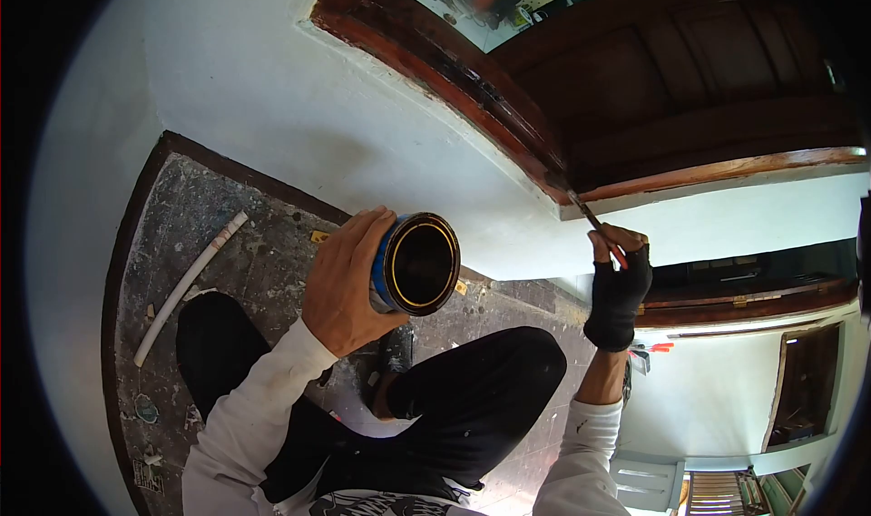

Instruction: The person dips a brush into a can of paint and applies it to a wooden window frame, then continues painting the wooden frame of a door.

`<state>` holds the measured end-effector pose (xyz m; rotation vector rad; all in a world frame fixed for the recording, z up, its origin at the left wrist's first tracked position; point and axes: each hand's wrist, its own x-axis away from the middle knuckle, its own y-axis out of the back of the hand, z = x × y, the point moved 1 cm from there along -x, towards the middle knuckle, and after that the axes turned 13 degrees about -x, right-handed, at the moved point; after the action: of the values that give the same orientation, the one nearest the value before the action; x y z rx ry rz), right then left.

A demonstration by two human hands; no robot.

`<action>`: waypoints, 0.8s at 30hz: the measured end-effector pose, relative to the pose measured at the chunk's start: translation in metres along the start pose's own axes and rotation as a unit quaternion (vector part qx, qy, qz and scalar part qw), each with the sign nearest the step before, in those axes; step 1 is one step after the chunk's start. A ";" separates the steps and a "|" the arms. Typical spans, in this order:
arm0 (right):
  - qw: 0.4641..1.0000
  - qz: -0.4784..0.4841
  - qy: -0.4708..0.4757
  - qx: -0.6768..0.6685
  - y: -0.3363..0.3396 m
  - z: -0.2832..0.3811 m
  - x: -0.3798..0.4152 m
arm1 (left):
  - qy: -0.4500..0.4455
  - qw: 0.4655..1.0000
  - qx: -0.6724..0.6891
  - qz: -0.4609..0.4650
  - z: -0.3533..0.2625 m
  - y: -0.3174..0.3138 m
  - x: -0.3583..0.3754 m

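Note:
My left hand (343, 285) is wrapped round a blue paint can (386, 271), its open mouth tilted toward me and dark inside with a yellowish ring at the rim. In a black fingerless glove, my right hand (621, 285) pinches the handle of a paintbrush (592, 216). The brush's bristles meet the lower corner of a dark brown wooden window frame (508, 126), where the wood borders the white wall. The can is held well to the left of the brush, above my bent legs.
A pale curved pipe (189, 289) lies on the paint-spattered floor (272, 253) at the left. The white wall (245, 80) runs along the far side, with a dark skirting board (263, 180) at its foot. A dark paneled wooden shutter (653, 71) fills the upper right.

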<state>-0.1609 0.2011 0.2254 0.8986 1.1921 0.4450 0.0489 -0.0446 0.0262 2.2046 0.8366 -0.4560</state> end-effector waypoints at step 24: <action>0.967 0.003 0.166 -0.195 -0.112 0.101 -0.152 | 0.024 1.000 -0.005 -0.018 0.003 0.015 0.005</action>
<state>-0.1355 -0.0111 0.2380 0.4979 1.3418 0.8275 0.0626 -0.0525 0.0293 2.2010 0.9038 -0.4165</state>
